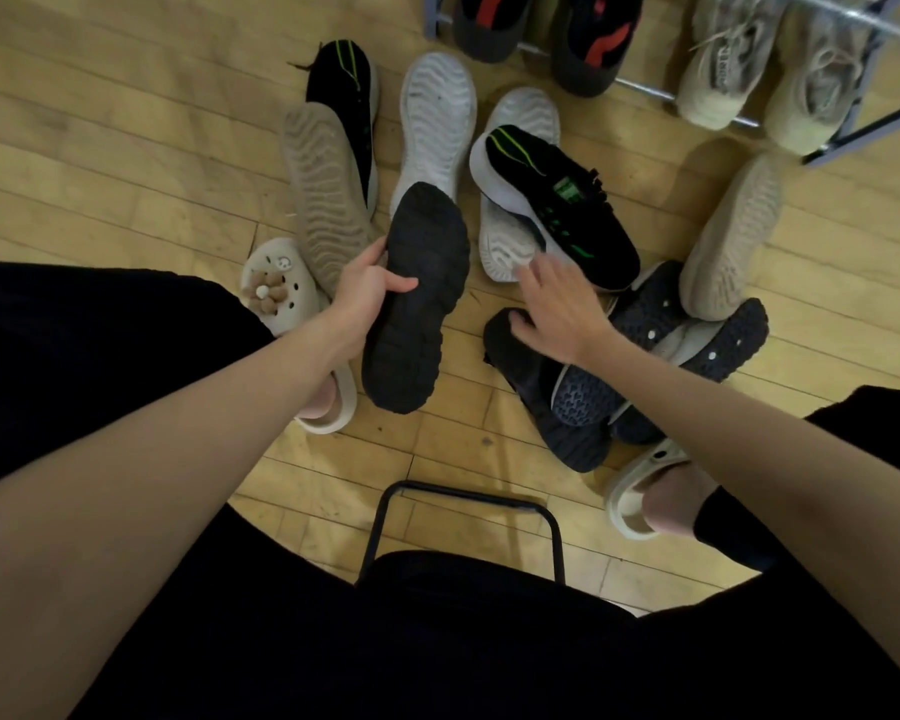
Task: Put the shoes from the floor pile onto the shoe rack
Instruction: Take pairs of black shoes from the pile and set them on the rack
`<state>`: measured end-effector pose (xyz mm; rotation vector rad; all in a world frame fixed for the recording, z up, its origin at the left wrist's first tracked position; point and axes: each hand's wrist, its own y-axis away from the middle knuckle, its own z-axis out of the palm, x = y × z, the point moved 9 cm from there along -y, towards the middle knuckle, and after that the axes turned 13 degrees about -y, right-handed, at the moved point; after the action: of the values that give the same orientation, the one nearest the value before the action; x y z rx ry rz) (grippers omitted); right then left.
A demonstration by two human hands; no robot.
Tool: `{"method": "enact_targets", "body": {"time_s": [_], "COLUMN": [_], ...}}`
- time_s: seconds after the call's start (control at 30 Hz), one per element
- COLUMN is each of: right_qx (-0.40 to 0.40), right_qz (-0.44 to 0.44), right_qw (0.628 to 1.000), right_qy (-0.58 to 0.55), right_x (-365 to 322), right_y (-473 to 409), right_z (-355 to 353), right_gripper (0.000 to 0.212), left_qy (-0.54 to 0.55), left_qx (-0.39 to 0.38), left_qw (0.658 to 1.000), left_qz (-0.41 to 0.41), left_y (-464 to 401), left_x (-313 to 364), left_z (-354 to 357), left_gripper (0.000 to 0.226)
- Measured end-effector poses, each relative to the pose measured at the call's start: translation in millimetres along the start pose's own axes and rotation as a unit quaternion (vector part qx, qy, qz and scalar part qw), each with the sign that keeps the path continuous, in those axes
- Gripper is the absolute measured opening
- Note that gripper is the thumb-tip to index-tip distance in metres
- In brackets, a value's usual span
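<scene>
While shoe rack (645,88) holds four shoes, left hand (370,283) grips black shoe (417,298), right hand (557,309) spread.

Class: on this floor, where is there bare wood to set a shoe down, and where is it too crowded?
Bare floor lies left of the tan-soled shoe, and between the held black shoe and the chair frame. It is crowded around the right hand, where dark shoes overlap. The left hand grips the black shoe.
</scene>
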<state>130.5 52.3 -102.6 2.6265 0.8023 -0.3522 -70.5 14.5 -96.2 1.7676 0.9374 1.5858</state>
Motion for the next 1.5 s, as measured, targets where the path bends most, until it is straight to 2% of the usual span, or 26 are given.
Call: {"method": "enact_targets", "body": {"time_s": [0.07,0.1,0.17,0.27,0.37,0.47,0.6,0.73,0.87,0.93,0.97,1.0,1.07,1.13,1.27,1.43,1.5], "right_qx": [-0.153,-0.189,-0.207,-0.211,-0.214,-0.150,-0.001,0.143,0.161,0.187,0.212,0.235,0.260,0.277,0.286,0.285,0.267], "right_qz": [0.066,0.098,0.136,0.168,0.199,0.219,0.255,0.311,0.378,0.413,0.431,0.449,0.481,0.482,0.453,0.407,0.380], "right_qw": [0.986,0.977,0.969,0.963,0.954,0.958,0.945,0.897,0.847,0.804,0.764,0.708,0.585,0.499,0.441,0.379,0.334], "right_qy": [-0.029,-0.024,-0.014,-0.014,-0.065,-0.110,-0.207,-0.280,-0.336,-0.384,-0.430,-0.491,-0.599,-0.665,-0.720,-0.781,-0.820], "right_x": [6,8,7,4,6,15,32,51,66,73,77,81,85,88,88,76,66], "right_y": [16,22,23,13,6,2,3,37,87,113,125,136,153,163,172,175,174], "right_z": [43,56,66,66,53,10,-75,-139,-141,-136,-134,-132,-129,-134,-146,-139,-133], "right_gripper": [0.077,0.091,0.104,0.104,0.102,0.101,0.100,0.085,0.088,0.076,0.067,0.058,0.054,0.062,0.079,0.065,0.052], "left_qy": [-0.007,-0.010,-0.013,-0.016,-0.016,-0.021,-0.006,-0.005,-0.015,-0.023,-0.025,-0.029,-0.042,-0.040,-0.016,-0.016,-0.020], "left_qx": [0.000,0.001,0.000,0.005,0.010,0.030,0.048,0.060,0.069,0.064,0.056,0.048,0.038,0.043,0.029,-0.002,-0.020], "left_qw": [1.000,1.000,1.000,1.000,1.000,0.999,0.998,0.997,0.991,0.988,0.987,0.986,0.983,0.981,0.978,0.973,0.972], "left_qz": [0.002,0.003,0.002,-0.002,0.000,0.014,0.029,0.057,0.112,0.138,0.148,0.157,0.174,0.185,0.206,0.230,0.231], "left_y": [0,0,2,3,4,7,14,23,34,41,45,49,58,66,81,100,108], "left_x": [-1,-2,-2,0,4,12,25,45,82,102,111,119,135,149,170,175,174], "left_z": [-1,-1,-1,-1,-2,-5,-2,6,27,40,46,53,65,70,74,72,71], "left_gripper": [0.075,0.075,0.075,0.075,0.075,0.075,0.070,0.068,0.067,0.067,0.067,0.067,0.066,0.067,0.067,0.068,0.063]}}
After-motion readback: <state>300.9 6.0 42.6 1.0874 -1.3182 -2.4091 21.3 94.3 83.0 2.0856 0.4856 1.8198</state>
